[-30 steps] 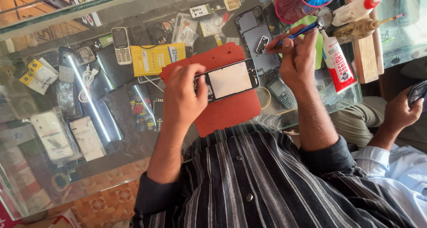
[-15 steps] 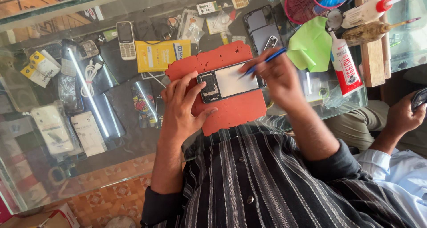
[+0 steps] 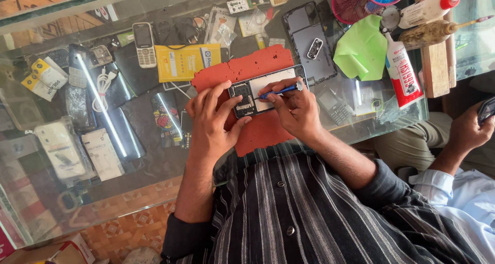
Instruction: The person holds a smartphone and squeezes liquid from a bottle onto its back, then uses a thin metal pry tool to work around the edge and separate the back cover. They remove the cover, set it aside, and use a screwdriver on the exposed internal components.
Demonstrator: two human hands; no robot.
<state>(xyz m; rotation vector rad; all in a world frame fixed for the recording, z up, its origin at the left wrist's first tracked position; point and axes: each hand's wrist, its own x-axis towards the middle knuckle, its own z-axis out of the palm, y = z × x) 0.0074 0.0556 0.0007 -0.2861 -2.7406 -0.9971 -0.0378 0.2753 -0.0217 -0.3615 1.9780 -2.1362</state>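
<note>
Both hands crowded the opened phone [image 3: 265, 90] on the red mat [image 3: 247, 71], leaving only a bare strip of mat on the near side. To the far right, a phone back cover [image 3: 309, 47], green cloth [image 3: 362, 48] and glue tube [image 3: 403, 71] blocked the way. A yellow packet [image 3: 186, 62] sat just left of the mat. The glass counter [image 3: 361, 125] lay open only near its right front edge.
</note>
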